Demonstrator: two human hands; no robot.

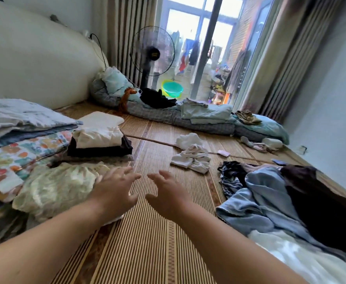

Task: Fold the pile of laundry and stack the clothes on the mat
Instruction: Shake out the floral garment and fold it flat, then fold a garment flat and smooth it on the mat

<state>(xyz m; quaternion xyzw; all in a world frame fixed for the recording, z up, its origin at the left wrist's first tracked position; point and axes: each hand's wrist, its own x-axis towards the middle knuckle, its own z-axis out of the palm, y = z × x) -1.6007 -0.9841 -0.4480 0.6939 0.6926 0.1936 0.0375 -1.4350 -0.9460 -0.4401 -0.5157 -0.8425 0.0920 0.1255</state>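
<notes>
Left hand point(114, 187), right hand point(168, 191) both wide, empty above striped woven straw mat point(147, 242); risk: sleeve brushing, toppling folded white-on-black stack point(100, 140).

Two bare forearms reach into view from the lower edge, no sleeves covering them up to the frame's border. The left hand point(114, 191) and right hand point(168, 193) carry no rings, watch, bracelets or gloves on the sides shown. Fingers are short and rounded; fingertips are blurred, so nails cannot be made out.
</notes>
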